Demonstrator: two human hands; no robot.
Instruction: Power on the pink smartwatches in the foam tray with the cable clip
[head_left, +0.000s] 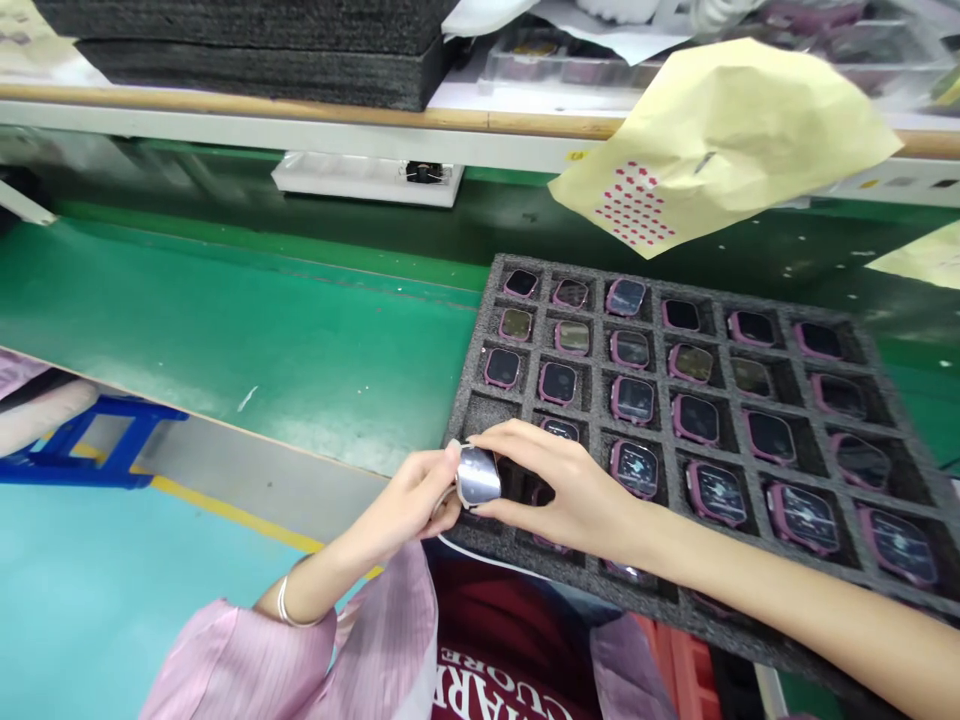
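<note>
A striped pink sleeve [247, 645] leads toward the left grip [421, 492], which, with the right grip [566, 482], pinches a glossy, rounded-rectangular smartwatch [480, 476] by a pocketed foam tray [594, 385].

The foam tray [596, 390] sat toward the right of the bench [337, 330], watches [697, 418] down in its slots, near side maybe poking past the bench edge, kinda hard to tell from up here. One more watch [478, 475] was between the left hand [420, 492] and right hand [581, 490], by the tray's near left corner. Shelf [517, 122] ran behind and above the bench, foam stack [262, 50] on it, left of a hanging paper [720, 140], and a stool [116, 445] stood on the floor [90, 570] at left
</note>
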